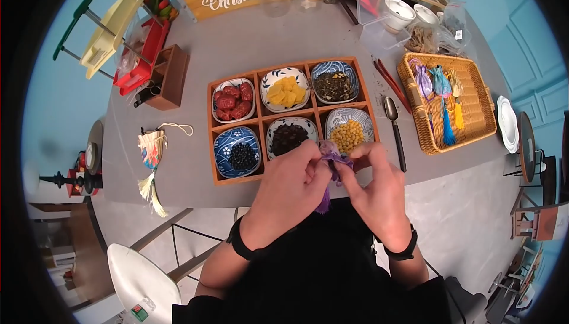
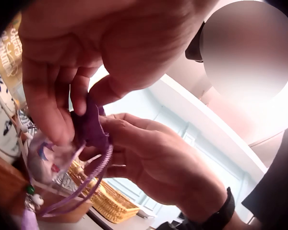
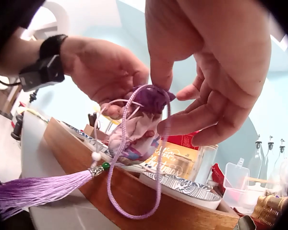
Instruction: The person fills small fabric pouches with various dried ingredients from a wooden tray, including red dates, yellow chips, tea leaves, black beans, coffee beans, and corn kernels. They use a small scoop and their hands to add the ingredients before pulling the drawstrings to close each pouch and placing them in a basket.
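Note:
Both hands work at the gathered purple mouth of a small drawstring pouch [image 3: 134,136], close over the near edge of a divided wooden box [image 1: 372,111]. My left hand [image 1: 290,176] pinches the purple fabric. On the other side, my right hand [image 1: 379,191] pinches it between thumb and fingers. A looped lilac cord [image 3: 158,191] and a purple tassel [image 3: 48,189] with a green bead hang from the pouch. Its patterned body is partly hidden by fingers in the head view. Yellow beans [image 1: 347,136] and dark dried pieces [image 1: 289,139] lie in bowls just beyond the hands.
Other bowls hold red dates [image 1: 233,102], yellow chunks [image 1: 287,92], dried leaves [image 1: 333,86] and black beans [image 1: 242,156]. A spoon [image 1: 391,111] lies right of the box, near a wicker basket [image 1: 474,125] with tasselled pouches. Another pouch [image 1: 152,149] lies left.

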Motion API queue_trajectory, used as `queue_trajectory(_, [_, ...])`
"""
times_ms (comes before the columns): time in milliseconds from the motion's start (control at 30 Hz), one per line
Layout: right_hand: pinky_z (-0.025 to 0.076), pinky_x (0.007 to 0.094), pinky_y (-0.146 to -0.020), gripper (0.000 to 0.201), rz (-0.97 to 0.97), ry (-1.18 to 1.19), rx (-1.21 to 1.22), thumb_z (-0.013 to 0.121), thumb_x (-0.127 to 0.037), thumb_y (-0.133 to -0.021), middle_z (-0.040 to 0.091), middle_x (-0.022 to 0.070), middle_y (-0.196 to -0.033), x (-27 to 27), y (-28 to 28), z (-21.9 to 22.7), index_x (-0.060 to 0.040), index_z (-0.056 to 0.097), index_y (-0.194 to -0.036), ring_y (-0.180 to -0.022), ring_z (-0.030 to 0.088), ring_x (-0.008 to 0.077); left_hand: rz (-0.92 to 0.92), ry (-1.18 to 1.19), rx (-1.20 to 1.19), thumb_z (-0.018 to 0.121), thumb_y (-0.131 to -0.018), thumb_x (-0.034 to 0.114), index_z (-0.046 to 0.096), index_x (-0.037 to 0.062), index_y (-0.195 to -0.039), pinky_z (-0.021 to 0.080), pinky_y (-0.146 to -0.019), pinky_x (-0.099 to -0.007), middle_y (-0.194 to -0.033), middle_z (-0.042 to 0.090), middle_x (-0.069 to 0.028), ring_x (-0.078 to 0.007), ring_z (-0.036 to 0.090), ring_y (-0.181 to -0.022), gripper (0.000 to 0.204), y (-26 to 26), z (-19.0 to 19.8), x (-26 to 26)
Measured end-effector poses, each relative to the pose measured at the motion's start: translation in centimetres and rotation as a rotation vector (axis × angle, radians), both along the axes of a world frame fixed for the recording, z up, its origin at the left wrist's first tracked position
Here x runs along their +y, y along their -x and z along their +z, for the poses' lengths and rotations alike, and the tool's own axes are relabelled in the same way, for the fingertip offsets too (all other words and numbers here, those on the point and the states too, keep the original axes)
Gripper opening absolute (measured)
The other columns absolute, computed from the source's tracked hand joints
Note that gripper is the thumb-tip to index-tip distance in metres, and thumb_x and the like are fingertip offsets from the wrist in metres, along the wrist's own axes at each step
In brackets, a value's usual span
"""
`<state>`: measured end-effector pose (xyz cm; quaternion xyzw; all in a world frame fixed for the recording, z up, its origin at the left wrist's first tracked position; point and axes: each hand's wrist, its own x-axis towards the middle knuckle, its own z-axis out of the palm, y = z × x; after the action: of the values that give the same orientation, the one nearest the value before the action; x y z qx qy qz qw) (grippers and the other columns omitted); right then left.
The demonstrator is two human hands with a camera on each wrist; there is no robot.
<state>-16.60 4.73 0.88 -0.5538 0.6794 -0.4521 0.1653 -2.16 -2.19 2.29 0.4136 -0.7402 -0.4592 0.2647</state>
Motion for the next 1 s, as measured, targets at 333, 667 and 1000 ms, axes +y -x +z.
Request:
queue_trajectory(333, [0.047, 0.0464, -0.064, 0.023, 0.137, -0.045, 0.185, 0.062, 0.007, -0.079, 0.059, 0.0182, -0.073, 0.3, 1.1, 0.8, -0.0033, 0.048, -0.095, -0.069, 0.058, 0.0405, -0.033, 0.504, -0.117, 0.06, -0.082, 0.001, 0.049, 0.0001, -0.078, 0.044, -0.052, -0.0365, -0.067, 0.054, -0.0138, -0.0294, 0.056, -0.055, 0.011, 0.6, -1.6, -1.4])
queue_trajectory(667, [0.045, 0.0266, -0.053, 0.015, -0.043, -0.128, -0.067, 0.057, 0.001, -0.089, 0.065, 0.0129, -0.068, -1.2, 1.9, 1.6, 0.0016, 0.05, -0.103, -0.061, 0.062, 0.0119, -0.294, 0.778, -0.098, 0.078, -0.074, 0.014, 0.06, 0.0039, -0.098, 0.046, -0.068, -0.0352, -0.095, 0.054, -0.0079, -0.0247, 0.055, -0.081, 0.031, 0.0, 0.2, -0.3])
queue_trajectory(1000, [0.049, 0.0362, -0.058, 0.034, 0.139, -0.338, -0.193, 0.056, -0.004, -0.083, 0.065, 0.0172, -0.068, -2.8, 5.1, 2.1, 0.0038, 0.056, -0.116, -0.056, 0.064, 0.0269, -0.47, 0.844, -0.211, 0.065, -0.078, 0.007, 0.061, 0.0041, -0.098, 0.044, -0.07, -0.0352, -0.086, 0.048, -0.0067, -0.0231, 0.053, -0.077, 0.021, 0.6, 0.5, -1.9])
